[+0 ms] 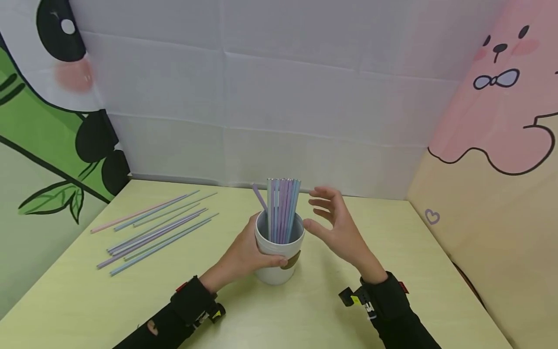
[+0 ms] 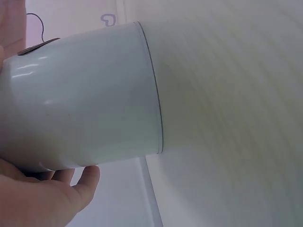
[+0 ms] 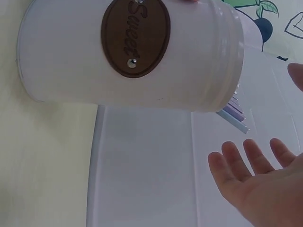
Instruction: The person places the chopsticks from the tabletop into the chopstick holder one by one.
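A white cup-shaped container (image 1: 274,277) with a brown oval label (image 3: 135,38) reading "Sweet" stands upright on the table. Inside it is a bundle of pastel straws (image 1: 282,211), and one purple straw (image 1: 259,197) leans apart to the left. My left hand (image 1: 246,249) grips the container around its left side, thumb across the front; its fingertips curl against the wall in the left wrist view. Just right of the rim, my right hand (image 1: 333,225) hovers with spread, slightly bent fingers, holding nothing and apart from the straws.
Several loose pink, blue, green and purple straws (image 1: 152,237) lie slantwise on the left of the pale yellow table (image 1: 375,310). A white sheet (image 1: 287,102) hangs behind the table's back edge. Printed cartoon panels stand at both sides.
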`<state>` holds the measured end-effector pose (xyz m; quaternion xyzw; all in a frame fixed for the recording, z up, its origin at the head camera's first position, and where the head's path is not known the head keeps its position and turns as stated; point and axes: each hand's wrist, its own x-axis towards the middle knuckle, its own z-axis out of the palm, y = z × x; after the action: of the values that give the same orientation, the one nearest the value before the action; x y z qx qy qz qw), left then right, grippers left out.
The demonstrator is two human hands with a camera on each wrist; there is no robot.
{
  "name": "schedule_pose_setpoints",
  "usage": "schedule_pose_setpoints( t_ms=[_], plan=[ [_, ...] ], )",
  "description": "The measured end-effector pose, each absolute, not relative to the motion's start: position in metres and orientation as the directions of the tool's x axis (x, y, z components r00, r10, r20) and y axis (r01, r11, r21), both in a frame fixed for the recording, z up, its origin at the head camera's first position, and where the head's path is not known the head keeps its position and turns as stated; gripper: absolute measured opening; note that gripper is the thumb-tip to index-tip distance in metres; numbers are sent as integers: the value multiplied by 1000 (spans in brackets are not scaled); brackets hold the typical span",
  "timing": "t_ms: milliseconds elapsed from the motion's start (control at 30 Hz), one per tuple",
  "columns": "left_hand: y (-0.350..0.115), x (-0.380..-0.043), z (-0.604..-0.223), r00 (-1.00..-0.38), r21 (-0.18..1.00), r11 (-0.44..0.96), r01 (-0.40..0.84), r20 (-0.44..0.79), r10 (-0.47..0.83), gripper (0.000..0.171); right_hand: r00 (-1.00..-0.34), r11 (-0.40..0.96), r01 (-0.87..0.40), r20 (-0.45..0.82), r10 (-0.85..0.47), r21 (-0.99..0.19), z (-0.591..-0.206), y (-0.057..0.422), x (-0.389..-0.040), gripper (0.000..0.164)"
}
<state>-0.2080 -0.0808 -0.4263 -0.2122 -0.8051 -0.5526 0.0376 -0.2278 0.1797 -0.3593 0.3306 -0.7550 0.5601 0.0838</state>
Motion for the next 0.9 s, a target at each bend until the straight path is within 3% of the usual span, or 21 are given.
schedule_pose_setpoints(
  t_ms=[200, 300, 467, 667, 900],
  plan=[
    [-100, -206, -422, -915, 849, 398, 348, 216, 341, 130, -781, 198, -512, 357, -512, -836, -374, 181, -232, 93],
    [-120, -206, -420, -911, 809, 464, 361, 200, 360, 126, -777, 208, -494, 321, -542, -845, -378, 181, -233, 100],
    [-164, -206, -413, -904, 694, 591, 410, 225, 363, 92, -783, 251, -495, 302, -543, -832, -377, 186, -233, 101],
    [-226, -201, -404, -890, 446, 773, 451, 290, 351, 47, -798, 349, -498, 262, -543, -794, -380, 200, -225, 96],
    [-280, -196, -409, -904, 258, 877, 406, 250, 346, 30, -796, 448, -525, 231, -559, -724, -389, 214, -211, 92]
  ],
)
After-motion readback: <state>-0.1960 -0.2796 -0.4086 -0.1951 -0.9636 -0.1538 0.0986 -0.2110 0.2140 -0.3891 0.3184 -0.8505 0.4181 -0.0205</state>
